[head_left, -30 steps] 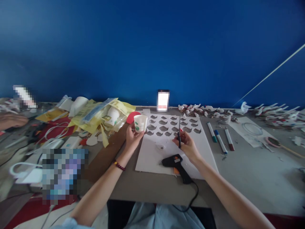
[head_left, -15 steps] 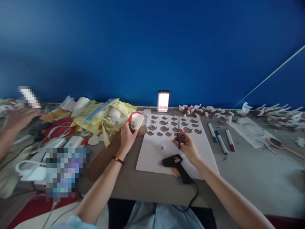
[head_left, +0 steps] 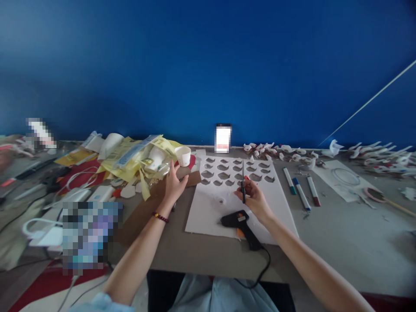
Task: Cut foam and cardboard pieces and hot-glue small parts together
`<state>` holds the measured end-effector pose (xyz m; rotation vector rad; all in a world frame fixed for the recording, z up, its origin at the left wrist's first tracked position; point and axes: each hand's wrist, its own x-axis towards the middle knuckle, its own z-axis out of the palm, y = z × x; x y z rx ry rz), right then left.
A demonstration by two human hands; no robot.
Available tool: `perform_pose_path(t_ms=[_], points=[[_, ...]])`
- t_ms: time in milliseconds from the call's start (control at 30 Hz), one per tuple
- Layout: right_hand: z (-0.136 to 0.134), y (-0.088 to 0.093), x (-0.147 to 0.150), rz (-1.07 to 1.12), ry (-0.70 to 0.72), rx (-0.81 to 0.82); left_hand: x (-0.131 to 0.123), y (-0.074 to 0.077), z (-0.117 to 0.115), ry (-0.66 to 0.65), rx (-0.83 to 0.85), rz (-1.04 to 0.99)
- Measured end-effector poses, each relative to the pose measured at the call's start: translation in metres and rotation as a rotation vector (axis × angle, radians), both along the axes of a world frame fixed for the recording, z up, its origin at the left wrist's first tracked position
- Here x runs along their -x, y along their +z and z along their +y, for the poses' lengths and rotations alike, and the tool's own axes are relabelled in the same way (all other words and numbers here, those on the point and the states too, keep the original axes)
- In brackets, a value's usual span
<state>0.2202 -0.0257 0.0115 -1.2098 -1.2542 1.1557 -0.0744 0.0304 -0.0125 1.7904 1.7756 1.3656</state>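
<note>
A white paper cup stands upright at the back, beside a red piece. Just in front of the cup is my left hand, its fingers apart and nothing between them. My right hand grips dark scissors whose blades point away from me, over a white board with several rows of curved dark marks. Below that hand a black glue gun lies on the board, its cable running off the front edge.
Yellow packaging, cables and a power strip fill the left side. A phone stands at the back. Markers, a drawing sheet and white paper pieces lie right. Part of another person's hand shows far left.
My left hand has let go of the cup, which now stands farther back, and its fingers have spread. The other person's hand has moved left, mostly out of view. My right hand has hardly moved.
</note>
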Motion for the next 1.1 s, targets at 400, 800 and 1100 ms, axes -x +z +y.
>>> perform_pose_path(t_ms=[400, 800, 1100], points=[[-0.009, 0.011, 0.004, 0.119, 0.135, 0.058, -0.064, 0.040, -0.057, -0.627, -0.179, 0.115], [-0.024, 0.017, 0.016, 0.124, 0.262, 0.167, -0.081, 0.035, -0.077, -0.710, -0.284, 0.249], [-0.025, 0.014, 0.019, 0.042, 0.208, 0.029, -0.084, 0.035, -0.080, -0.686, -0.289, 0.241]])
